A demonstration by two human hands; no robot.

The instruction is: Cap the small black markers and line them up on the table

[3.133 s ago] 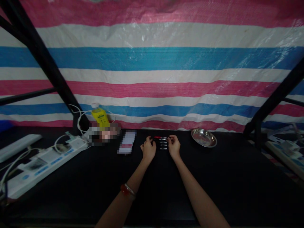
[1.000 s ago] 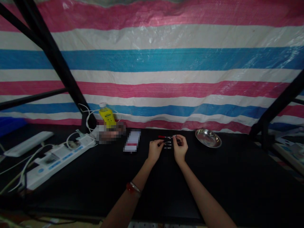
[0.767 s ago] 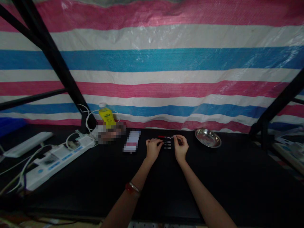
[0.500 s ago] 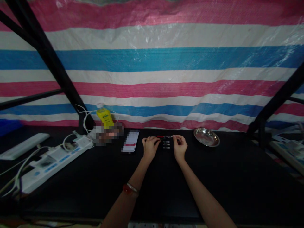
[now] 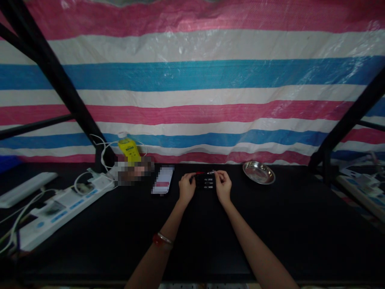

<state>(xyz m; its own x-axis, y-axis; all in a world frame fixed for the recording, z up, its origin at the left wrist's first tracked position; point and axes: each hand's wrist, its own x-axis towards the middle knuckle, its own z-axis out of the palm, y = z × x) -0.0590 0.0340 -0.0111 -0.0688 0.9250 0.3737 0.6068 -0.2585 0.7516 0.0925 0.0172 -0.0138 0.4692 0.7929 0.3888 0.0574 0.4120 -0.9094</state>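
Observation:
My left hand (image 5: 187,189) is closed, thumb and fingers pinching one end of a slim black stick-like piece (image 5: 205,176). At its silvery other end are the closed fingertips of my right hand (image 5: 223,187). The stick lies crosswise between both hands; its exact kind is too small to make out. Just below it, between the hands, three short black-and-silver pieces (image 5: 208,183) lie in parallel rows on the black tabletop (image 5: 198,233). A small red piece (image 5: 199,173) shows behind the left fingertips, partly hidden.
A round metal dish (image 5: 259,173) stands right of my hands. To the left lie a phone (image 5: 163,180), its screen blurred, and a white power strip (image 5: 64,212) with cables. A yellow bottle (image 5: 128,150) stands behind, before a striped plastic sheet (image 5: 192,96). Black frame bars flank the table.
The view has shifted slightly, so most things appear a little further left. My hands keep their pinch on the black stick, and the gap between them looks slightly narrower.

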